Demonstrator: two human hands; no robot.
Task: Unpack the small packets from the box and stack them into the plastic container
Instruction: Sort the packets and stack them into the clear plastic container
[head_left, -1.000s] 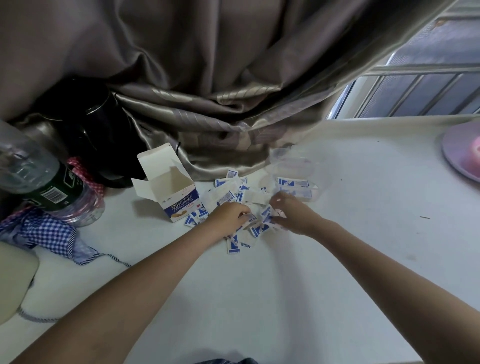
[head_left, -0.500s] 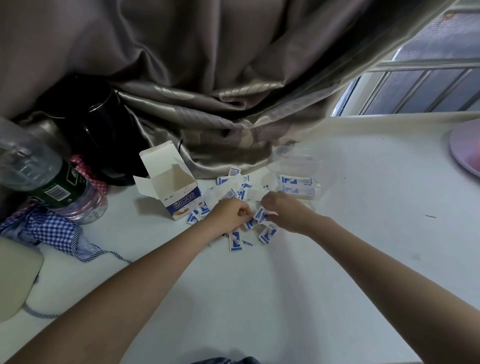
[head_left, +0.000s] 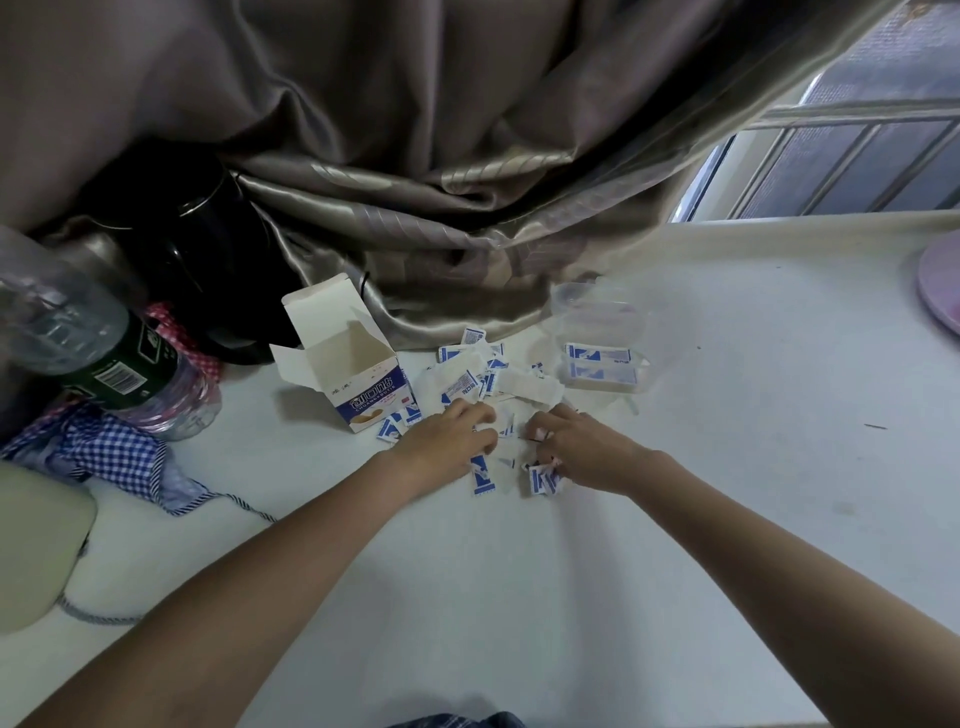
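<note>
Box (head_left: 358, 374) stands on the worktop (head_left: 519, 597) left of centre, top flaps open, opening facing up and tipped a bit toward the camera, printed face toward the person. Curtain (head_left: 441, 182) hangs right behind it.

Packets (head_left: 483, 475) lie in a loose heap between the box and the plastic container (head_left: 600, 332), long axes in all directions, no common alignment. One near the left hand lies with its long axis running roughly away from the camera. Container is clear, sits at the far right of the heap, opening up; the two packets inside (head_left: 597, 356) lie flat and stacked, long axis left-right.

Left hand (head_left: 447, 441) palm down on the near edge of the heap, fingers curled onto the packets; can't tell if it actually pinches one. Right hand (head_left: 582, 452) also palm down, fingers curled over a small bunch of packets at its near side; grip itself is hidden.

Room: worktop open near and to the right of the hands. Left side crowded by bottle (head_left: 104, 353), black kettle (head_left: 208, 260) and checked cloth (head_left: 104, 452). Pink plate (head_left: 940, 291) at the far right edge, well apart.

Versus half a second back: both hands have dropped nearer the camera and spread apart slightly; the right one has moved off the container side. Box and container unmoved, still two packets inside.
</note>
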